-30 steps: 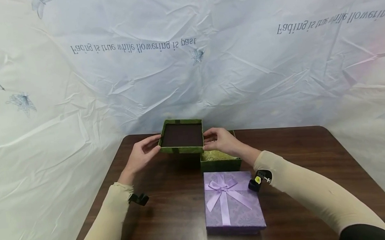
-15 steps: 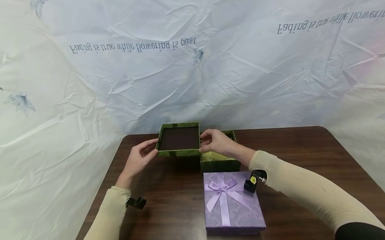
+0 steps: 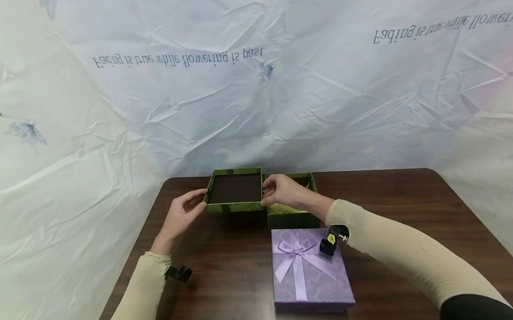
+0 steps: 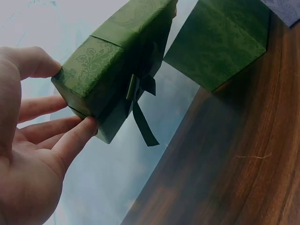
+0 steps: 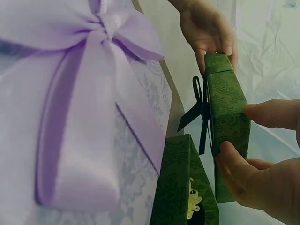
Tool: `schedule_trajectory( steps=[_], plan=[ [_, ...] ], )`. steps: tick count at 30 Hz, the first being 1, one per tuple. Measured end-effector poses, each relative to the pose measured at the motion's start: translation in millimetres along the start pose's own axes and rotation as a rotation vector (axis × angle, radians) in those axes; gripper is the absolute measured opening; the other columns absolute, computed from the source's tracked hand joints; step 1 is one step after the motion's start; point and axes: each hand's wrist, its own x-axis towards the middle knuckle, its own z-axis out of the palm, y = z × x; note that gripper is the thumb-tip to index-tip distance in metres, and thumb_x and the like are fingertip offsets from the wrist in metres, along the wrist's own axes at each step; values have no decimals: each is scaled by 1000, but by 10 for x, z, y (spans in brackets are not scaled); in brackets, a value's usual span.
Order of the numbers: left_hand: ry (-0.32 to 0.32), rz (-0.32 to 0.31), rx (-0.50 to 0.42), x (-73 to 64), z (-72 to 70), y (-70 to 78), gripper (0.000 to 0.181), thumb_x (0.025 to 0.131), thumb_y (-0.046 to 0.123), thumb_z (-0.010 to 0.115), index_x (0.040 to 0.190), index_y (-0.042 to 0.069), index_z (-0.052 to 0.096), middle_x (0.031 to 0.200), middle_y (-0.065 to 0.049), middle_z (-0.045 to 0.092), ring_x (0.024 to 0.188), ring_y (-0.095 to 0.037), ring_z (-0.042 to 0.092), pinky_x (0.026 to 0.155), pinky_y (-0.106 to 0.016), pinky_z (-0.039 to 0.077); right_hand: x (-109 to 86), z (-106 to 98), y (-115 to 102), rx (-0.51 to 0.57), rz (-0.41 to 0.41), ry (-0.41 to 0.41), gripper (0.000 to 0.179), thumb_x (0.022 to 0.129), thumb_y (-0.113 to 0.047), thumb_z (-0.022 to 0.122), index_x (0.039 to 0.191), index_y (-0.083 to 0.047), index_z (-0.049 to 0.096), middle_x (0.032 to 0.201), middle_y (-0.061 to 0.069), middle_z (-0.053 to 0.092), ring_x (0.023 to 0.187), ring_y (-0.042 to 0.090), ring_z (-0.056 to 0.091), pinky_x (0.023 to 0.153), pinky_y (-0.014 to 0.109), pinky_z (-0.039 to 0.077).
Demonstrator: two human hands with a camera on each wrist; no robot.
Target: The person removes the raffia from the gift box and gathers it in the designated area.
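Between both hands is a green box lid, its dark inner side facing up, held above the table's far left part. My left hand grips the lid's left edge with thumb and fingertips. On the opposite edge, my right hand pinches it the same way. A dark green ribbon bow hangs from the lid's underside in the left wrist view. Just right of the lid stands the uncovered green box, with yellowish shredded filling inside. My right hand and wrist partly cover that box.
A closed purple gift box with a lilac ribbon bow stands in front of the green box, below my right wrist. The dark wooden table ends at a pale printed sheet hanging behind and at the sides.
Both hands have carried the green lid left and lower, away from over the green box, showing more of the box's inside. The two boxes have stayed in place.
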Motion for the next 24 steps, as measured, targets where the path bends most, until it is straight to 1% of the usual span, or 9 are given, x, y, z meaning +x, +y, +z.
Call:
schedule_trajectory(
  steps=[6, 10, 12, 18, 21, 24],
  plan=[
    [1, -2, 9, -46, -26, -33, 40, 97, 9, 61, 135, -3, 55, 137, -24, 54, 127, -40, 51, 92, -10, 49, 45, 39, -35, 2, 26, -17, 57, 84, -3, 74, 134, 6, 47, 124, 19, 55, 114, 30, 58, 96, 42, 54],
    [4, 1, 6, -63, -36, -36, 40, 97, 9, 61, 134, -4, 55, 137, -25, 54, 127, -41, 50, 92, -9, 48, 77, 58, -30, -22, 24, -26, 57, 83, -4, 75, 132, 7, 48, 124, 19, 55, 113, 29, 58, 94, 40, 55],
    [3, -5, 1, -69, -39, -36, 40, 96, 9, 61, 133, -5, 55, 137, -25, 53, 127, -41, 50, 92, -9, 48, 91, 61, -19, -27, 32, -26, 57, 83, -4, 75, 132, 6, 48, 122, 17, 55, 111, 27, 57, 94, 41, 55],
    [-15, -39, 10, -93, -34, -44, 41, 97, 12, 62, 134, -3, 55, 138, -25, 53, 127, -40, 51, 92, -9, 48, 105, 67, 2, 20, 70, -35, 58, 82, 0, 74, 133, 7, 47, 112, 14, 55, 100, 23, 54, 98, 52, 49],
    [-15, -58, 15, -118, -36, -59, 41, 97, 13, 62, 133, -3, 56, 137, -24, 54, 126, -40, 52, 91, -9, 48, 106, 92, -9, 19, 80, -43, 58, 81, 1, 75, 132, 8, 47, 110, 13, 57, 96, 22, 55, 98, 52, 49],
    [-21, -70, 27, -140, -39, -90, 40, 97, 14, 62, 133, -3, 56, 136, -24, 55, 126, -39, 52, 91, -9, 48, 110, 121, -28, 22, 86, -47, 58, 80, 3, 75, 131, 9, 48, 103, 11, 57, 91, 19, 54, 97, 50, 50]
  ],
)
